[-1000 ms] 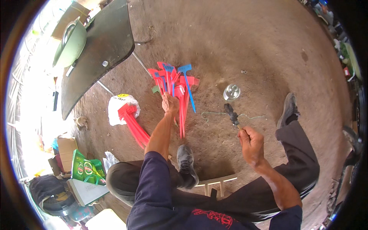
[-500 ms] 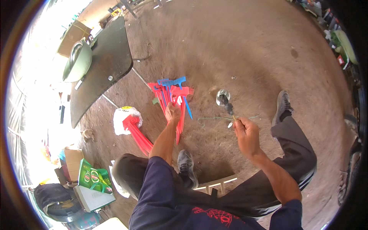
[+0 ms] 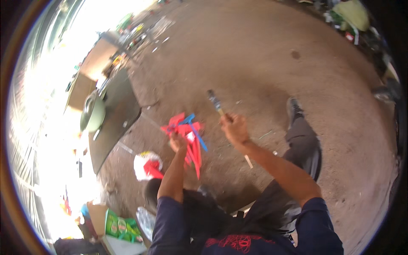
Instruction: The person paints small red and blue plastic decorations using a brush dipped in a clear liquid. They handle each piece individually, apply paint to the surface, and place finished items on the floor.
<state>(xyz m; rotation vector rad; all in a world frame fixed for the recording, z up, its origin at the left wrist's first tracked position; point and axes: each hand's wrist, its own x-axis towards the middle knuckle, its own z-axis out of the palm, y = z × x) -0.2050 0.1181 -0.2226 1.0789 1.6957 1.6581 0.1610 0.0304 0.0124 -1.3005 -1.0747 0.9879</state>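
My right hand (image 3: 234, 128) is closed round the wooden handle of a paintbrush (image 3: 214, 100), its dark bristles pointing up and away. My left hand (image 3: 177, 143) is closed on a red T-shaped plastic stake (image 3: 193, 146), one of a bunch spread above the dirt floor; motion blur hides exactly how the fingers grip. Across these lies a blue T-shaped plastic stake (image 3: 198, 135). To the left of that hand, more red stakes (image 3: 153, 169) stick out of a white plastic bag (image 3: 141, 166).
At the left stands a dark tabletop (image 3: 114, 123) bearing a pale green bowl (image 3: 94, 114). Cardboard boxes (image 3: 86, 91) stand behind it. A green printed bag (image 3: 121, 226) is at the lower left. Clutter (image 3: 346, 21) lines the far right edge.
My right hand has lifted the brush away from the clear cup on the floor and swung it left and up. The view has shifted. My left hand stays at the stakes.
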